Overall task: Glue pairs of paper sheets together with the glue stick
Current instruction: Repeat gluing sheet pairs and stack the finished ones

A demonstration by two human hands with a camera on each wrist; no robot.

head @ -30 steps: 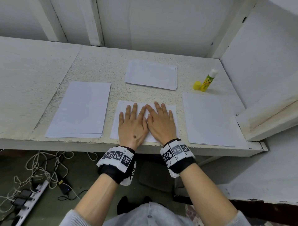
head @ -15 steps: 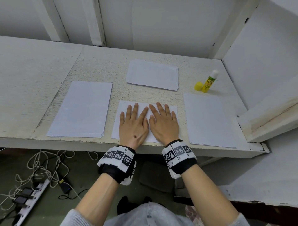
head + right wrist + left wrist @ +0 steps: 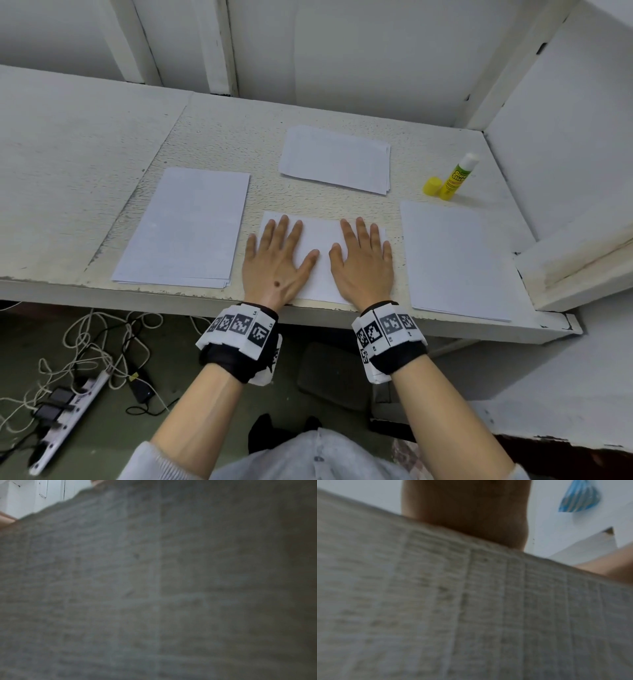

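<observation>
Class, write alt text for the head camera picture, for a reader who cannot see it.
A person's left hand and right hand press flat, fingers spread, on the middle paper at the front of a white table. Three more piles of paper lie around it, and an open glue stick stands by its yellow cap at the back right.

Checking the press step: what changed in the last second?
Both hands slid apart across the middle sheet, flat throughout: the left hand went left, the right hand went right, opening a gap where their thumbs had touched. Nothing was picked up or let go. The three paper stacks, the glue stick and its cap stayed put.
</observation>
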